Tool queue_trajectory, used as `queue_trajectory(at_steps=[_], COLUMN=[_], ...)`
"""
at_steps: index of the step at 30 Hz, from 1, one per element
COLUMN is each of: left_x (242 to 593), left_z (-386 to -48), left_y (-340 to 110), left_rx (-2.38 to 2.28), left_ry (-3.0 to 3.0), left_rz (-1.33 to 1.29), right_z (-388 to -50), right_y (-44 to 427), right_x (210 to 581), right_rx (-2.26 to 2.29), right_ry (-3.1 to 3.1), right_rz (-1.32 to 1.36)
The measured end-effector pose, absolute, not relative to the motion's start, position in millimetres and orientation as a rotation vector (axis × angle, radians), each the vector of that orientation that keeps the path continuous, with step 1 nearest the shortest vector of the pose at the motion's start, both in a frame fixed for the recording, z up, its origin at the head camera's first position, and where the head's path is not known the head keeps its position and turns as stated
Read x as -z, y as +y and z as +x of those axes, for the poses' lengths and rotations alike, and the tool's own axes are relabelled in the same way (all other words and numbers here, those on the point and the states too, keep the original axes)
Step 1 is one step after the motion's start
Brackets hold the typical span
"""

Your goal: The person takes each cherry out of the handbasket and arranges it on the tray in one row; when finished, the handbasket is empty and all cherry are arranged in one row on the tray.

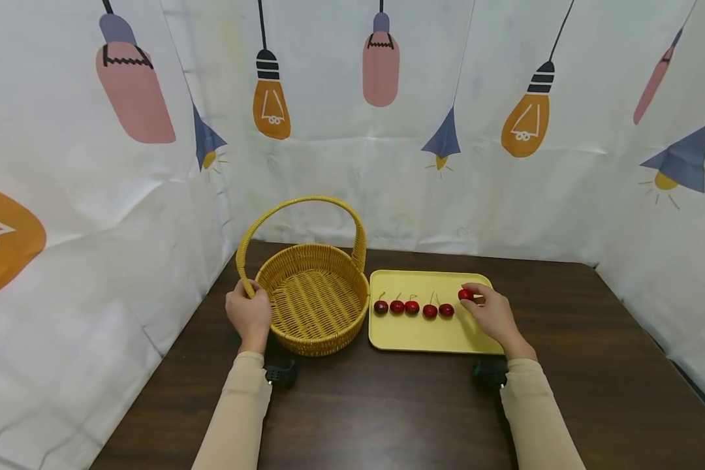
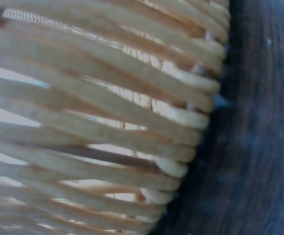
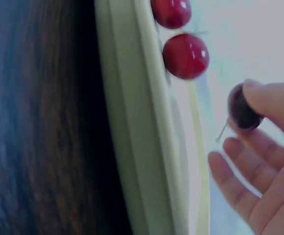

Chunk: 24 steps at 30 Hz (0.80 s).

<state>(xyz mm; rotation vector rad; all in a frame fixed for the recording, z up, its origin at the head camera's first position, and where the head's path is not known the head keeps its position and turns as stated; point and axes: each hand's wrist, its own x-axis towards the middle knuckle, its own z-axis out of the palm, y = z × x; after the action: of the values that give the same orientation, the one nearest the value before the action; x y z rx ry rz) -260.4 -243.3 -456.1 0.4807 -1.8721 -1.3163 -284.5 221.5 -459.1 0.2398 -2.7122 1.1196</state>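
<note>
A yellow wicker basket (image 1: 314, 339) with a tall arched handle (image 1: 305, 199) stands at the left of the table, and nothing lies inside it. My left hand (image 1: 249, 313) grips the lower left end of that handle. In the left wrist view the woven basket wall (image 2: 107, 117) fills most of the picture and the hand is hidden. My right hand (image 1: 493, 316) pinches a red cherry (image 1: 465, 294) between thumb and fingers over the right part of a yellow tray (image 1: 423, 336). Several stemmed cherries (image 1: 412, 307) lie in a row on the tray, left of that hand.
The dark wooden table (image 1: 388, 411) carries the basket and tray close beside each other. Behind and along both sides hangs a white cloth (image 1: 329, 176) printed with lamps. Each wrist wears a dark camera strap (image 1: 281, 373).
</note>
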Motion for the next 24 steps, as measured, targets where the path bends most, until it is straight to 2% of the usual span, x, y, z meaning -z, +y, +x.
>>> queue_trajectory(at_steps=[10, 24], left_x=[458.1, 455.2], left_z=[-257.2, -261.0], left_y=[-246.2, -243.3], left_rx=[1.332, 1.261], left_ry=[-1.879, -1.888], left_rz=[0.508, 0.494], right_z=[-286.5, -285.1], right_y=[228.6, 231.8], right_x=[464.1, 466.4], right_rx=[-1.161, -1.187], right_ry=[-2.875, -2.935], right_rz=[0.138, 0.195])
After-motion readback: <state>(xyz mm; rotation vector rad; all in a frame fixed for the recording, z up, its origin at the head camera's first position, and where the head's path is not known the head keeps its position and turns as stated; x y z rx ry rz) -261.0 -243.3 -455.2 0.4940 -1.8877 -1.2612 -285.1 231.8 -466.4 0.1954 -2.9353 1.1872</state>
